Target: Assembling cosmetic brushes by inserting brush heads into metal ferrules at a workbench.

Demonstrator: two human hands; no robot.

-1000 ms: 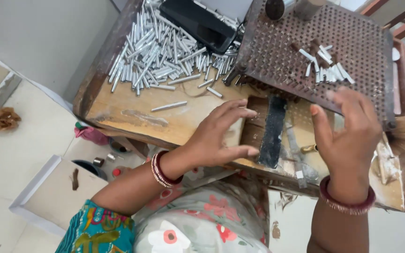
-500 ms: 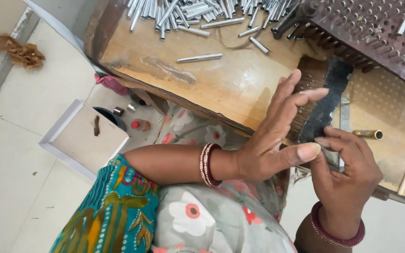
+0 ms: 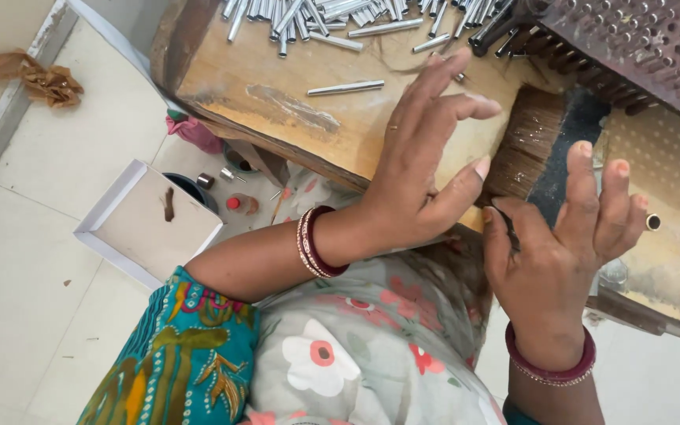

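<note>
My left hand [image 3: 423, 177] hovers flat over the wooden work board [image 3: 293, 118] with its fingers spread. Its thumb tip touches the near edge of a flat brush with brown bristles [image 3: 530, 134] and a black back [image 3: 572, 145]. My right hand [image 3: 568, 236] is just right of the left hand. Its fingers are fanned over the black back and its thumb is at the brush's near corner. Neither hand is closed around anything. A lone metal tube [image 3: 345, 87] lies on the board left of my left hand.
A heap of silver metal tubes [image 3: 332, 16] lies at the board's far edge. A perforated metal tray [image 3: 639, 47] holding tubes is at top right, and a small brass tube [image 3: 653, 222] is by my right fingers. On the floor are a white box lid [image 3: 147, 224], small bottles [image 3: 234, 203] and crumpled brown paper [image 3: 37, 79].
Both hands were pinched together near my lap half a second ago. They have since spread open and moved up onto the brush. The view has also shifted closer.
</note>
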